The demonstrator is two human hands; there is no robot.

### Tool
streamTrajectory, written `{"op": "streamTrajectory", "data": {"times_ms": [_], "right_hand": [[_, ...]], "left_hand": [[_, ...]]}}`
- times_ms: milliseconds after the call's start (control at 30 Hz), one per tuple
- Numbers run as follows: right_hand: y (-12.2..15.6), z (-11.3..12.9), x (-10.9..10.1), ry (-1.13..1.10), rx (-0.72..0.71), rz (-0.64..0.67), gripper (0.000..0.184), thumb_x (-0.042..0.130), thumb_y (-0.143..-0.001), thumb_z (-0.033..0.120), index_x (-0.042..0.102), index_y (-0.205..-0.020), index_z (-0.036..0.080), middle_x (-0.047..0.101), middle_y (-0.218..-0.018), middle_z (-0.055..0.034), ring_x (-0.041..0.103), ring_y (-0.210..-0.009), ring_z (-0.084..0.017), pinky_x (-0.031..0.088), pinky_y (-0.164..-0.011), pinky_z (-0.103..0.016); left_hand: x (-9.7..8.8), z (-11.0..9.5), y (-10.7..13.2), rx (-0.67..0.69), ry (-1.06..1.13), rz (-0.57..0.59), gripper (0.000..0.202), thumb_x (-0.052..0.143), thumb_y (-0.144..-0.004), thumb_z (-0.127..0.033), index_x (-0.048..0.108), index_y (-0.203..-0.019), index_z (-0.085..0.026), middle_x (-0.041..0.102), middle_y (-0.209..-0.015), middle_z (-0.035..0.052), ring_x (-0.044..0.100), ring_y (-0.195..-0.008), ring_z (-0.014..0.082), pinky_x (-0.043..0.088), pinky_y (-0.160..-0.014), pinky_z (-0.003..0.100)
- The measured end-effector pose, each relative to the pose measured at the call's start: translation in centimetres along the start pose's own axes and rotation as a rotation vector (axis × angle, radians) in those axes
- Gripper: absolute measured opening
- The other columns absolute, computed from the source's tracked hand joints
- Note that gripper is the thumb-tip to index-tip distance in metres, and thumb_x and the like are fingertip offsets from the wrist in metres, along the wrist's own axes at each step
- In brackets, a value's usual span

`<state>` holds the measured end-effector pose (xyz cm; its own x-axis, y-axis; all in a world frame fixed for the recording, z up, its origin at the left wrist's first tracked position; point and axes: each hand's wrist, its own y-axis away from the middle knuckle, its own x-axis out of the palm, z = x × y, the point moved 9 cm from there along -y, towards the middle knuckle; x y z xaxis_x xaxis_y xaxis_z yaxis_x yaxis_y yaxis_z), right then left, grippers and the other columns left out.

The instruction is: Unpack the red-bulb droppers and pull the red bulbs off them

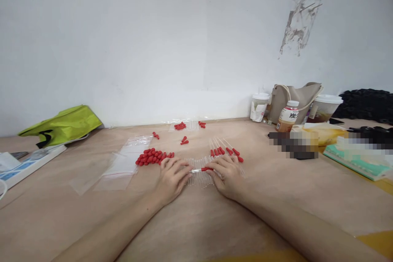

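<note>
My left hand is closed, pinching one end of a clear thin tube. Opposite it, my right hand grips a red rubber bulb, which meets the tube's right end. How far the tube sits inside the bulb I cannot tell. Beneath both hands lies a row of clear tubes, partly covered by the fingers. Left of my left hand is a heap of red rubber bulbs. Just behind my right hand, several pale thin sticks with red bulbs on their near ends lie fanned out.
Clear plastic bags lie at the left, beyond them a power strip and a yellow-green bag. More red bulbs are scattered behind. A bottle, cups, a grey bag and a tissue pack stand right.
</note>
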<state>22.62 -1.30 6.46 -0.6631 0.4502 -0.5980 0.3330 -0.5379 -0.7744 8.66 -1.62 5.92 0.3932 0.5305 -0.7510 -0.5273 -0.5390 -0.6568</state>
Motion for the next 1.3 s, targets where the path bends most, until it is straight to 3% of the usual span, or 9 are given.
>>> {"op": "streamTrajectory", "data": {"times_ms": [200, 467, 600, 700, 800, 967, 1067, 1167, 1300], "right_hand": [[0.2, 0.4, 0.5, 0.018, -0.039, -0.021, 0.013, 0.052, -0.082, 0.027, 0.063, -0.087, 0.025, 0.065, -0.080, -0.0005, 0.049, -0.076, -0.015, 0.025, -0.072, -0.033], [0.5, 1.2, 1.0, 0.070, -0.178, -0.034, 0.008, 0.058, -0.078, 0.028, 0.066, -0.078, 0.025, 0.057, -0.058, 0.0015, 0.044, -0.065, -0.012, 0.023, -0.071, -0.032], [0.8, 0.9, 0.3, 0.067, -0.197, -0.047, 0.010, 0.058, -0.078, 0.024, 0.066, -0.073, 0.024, 0.055, -0.055, 0.0018, 0.044, -0.064, -0.012, 0.025, -0.071, -0.033], [0.6, -1.3, -1.2, 0.004, -0.094, -0.111, 0.013, 0.056, -0.079, 0.024, 0.066, -0.071, 0.023, 0.057, -0.057, 0.0008, 0.046, -0.064, -0.013, 0.029, -0.073, -0.033], [-0.3, -5.1, -1.8, -0.196, 0.088, -0.098, 0.015, 0.053, -0.080, 0.028, 0.066, -0.084, 0.024, 0.061, -0.073, -0.0022, 0.053, -0.071, -0.014, 0.038, -0.070, -0.030], [-0.4, -13.2, -3.1, -0.221, 0.519, -0.120, 0.026, 0.049, -0.077, 0.027, 0.064, -0.094, 0.016, 0.060, -0.082, -0.0066, 0.056, -0.068, -0.014, 0.044, -0.060, -0.026], [0.9, -17.3, -3.1, -0.175, 0.786, 0.027, 0.026, 0.052, -0.070, 0.020, 0.063, -0.093, 0.015, 0.062, -0.075, -0.0046, 0.055, -0.060, -0.013, 0.043, -0.056, -0.024], [1.4, -18.5, -3.7, -0.167, 0.840, 0.072, 0.021, 0.059, -0.064, 0.023, 0.061, -0.082, 0.014, 0.060, -0.065, -0.0029, 0.054, -0.056, -0.013, 0.040, -0.050, -0.023], [1.1, -17.5, -3.1, -0.175, 0.773, 0.177, 0.015, 0.063, -0.061, 0.027, 0.054, -0.066, 0.017, 0.059, -0.061, -0.0009, 0.052, -0.056, -0.011, 0.037, -0.049, -0.021]], "left_hand": [[0.1, -0.9, -0.4, 0.040, -0.042, -0.020, 0.015, 0.048, -0.084, -0.023, 0.062, -0.091, -0.023, 0.066, -0.073, -0.0003, 0.053, -0.071, 0.0149, 0.027, -0.084, 0.039], [-0.5, -2.1, -0.2, 0.123, -0.046, -0.113, 0.014, 0.050, -0.083, -0.020, 0.063, -0.078, -0.020, 0.062, -0.060, -0.0014, 0.052, -0.069, 0.0145, 0.027, -0.078, 0.037], [-0.7, -1.2, 0.2, 0.108, -0.031, -0.089, 0.014, 0.049, -0.083, -0.019, 0.062, -0.079, -0.020, 0.062, -0.061, -0.0008, 0.053, -0.068, 0.0149, 0.029, -0.077, 0.038], [-1.7, 1.3, 1.0, 0.009, 0.001, -0.117, 0.014, 0.048, -0.083, -0.018, 0.062, -0.079, -0.019, 0.062, -0.066, 0.0007, 0.053, -0.067, 0.0143, 0.034, -0.072, 0.034], [-2.3, 3.8, 1.6, -0.100, 0.075, -0.137, 0.016, 0.045, -0.085, -0.019, 0.060, -0.091, -0.017, 0.062, -0.079, 0.0034, 0.055, -0.071, 0.0133, 0.041, -0.068, 0.027], [-0.2, 5.5, 1.5, -0.242, 0.110, -0.005, 0.033, 0.035, -0.086, -0.013, 0.050, -0.115, -0.019, 0.054, -0.088, 0.0039, 0.054, -0.081, 0.0130, 0.044, -0.076, 0.025], [1.1, 5.5, 1.4, -0.269, 0.108, 0.072, 0.043, 0.033, -0.082, -0.008, 0.045, -0.121, -0.019, 0.050, -0.089, 0.0041, 0.052, -0.082, 0.0131, 0.044, -0.077, 0.026], [1.8, 5.7, 1.3, -0.301, 0.103, 0.117, 0.043, 0.034, -0.080, -0.006, 0.050, -0.117, -0.020, 0.048, -0.088, 0.0037, 0.051, -0.081, 0.0138, 0.043, -0.076, 0.026], [2.2, 5.7, 1.2, -0.323, 0.114, 0.156, 0.033, 0.034, -0.081, -0.009, 0.058, -0.101, -0.018, 0.047, -0.080, 0.0035, 0.050, -0.076, 0.0151, 0.044, -0.071, 0.027]]}}
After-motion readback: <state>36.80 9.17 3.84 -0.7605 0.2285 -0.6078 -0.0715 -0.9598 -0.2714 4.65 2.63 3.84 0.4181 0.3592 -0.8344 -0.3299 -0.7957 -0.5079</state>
